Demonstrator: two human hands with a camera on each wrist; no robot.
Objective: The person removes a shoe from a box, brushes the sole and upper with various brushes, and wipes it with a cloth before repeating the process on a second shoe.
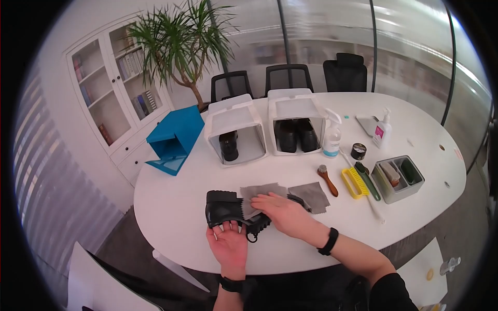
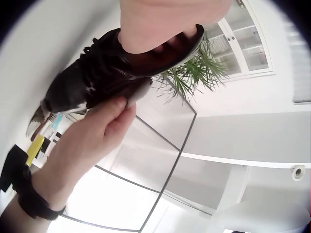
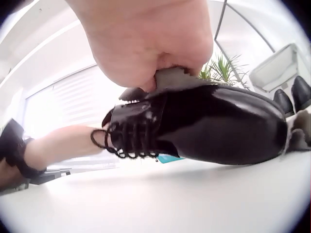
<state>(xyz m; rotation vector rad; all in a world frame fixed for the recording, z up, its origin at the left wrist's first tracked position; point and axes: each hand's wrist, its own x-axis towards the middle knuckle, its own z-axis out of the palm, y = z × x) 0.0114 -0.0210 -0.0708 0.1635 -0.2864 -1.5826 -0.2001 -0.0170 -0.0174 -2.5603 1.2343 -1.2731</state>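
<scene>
Black lace-up dress shoe (image 1: 224, 211) — heel toward 9 o'clock, toe toward 3 — at about 8 o'clock from the middle of the white bench (image 1: 174, 205). The left hand (image 1: 231, 250), at the shoe's 6 o'clock, holds it with fingers tucked into the opening; the right hand (image 1: 287, 213) pinches a gray cloth (image 1: 250, 198) against its upper. A second zigzag-edged cloth (image 1: 316, 198) lies by the toe; a wooden-handled brush (image 1: 328, 182) rests at 2 o'clock.

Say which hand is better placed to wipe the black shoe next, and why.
Probably the right hand: it holds the grey cloth against the black shoe. The left hand has fingers inside the shoe's opening, so it seems better suited to steadying.
</scene>
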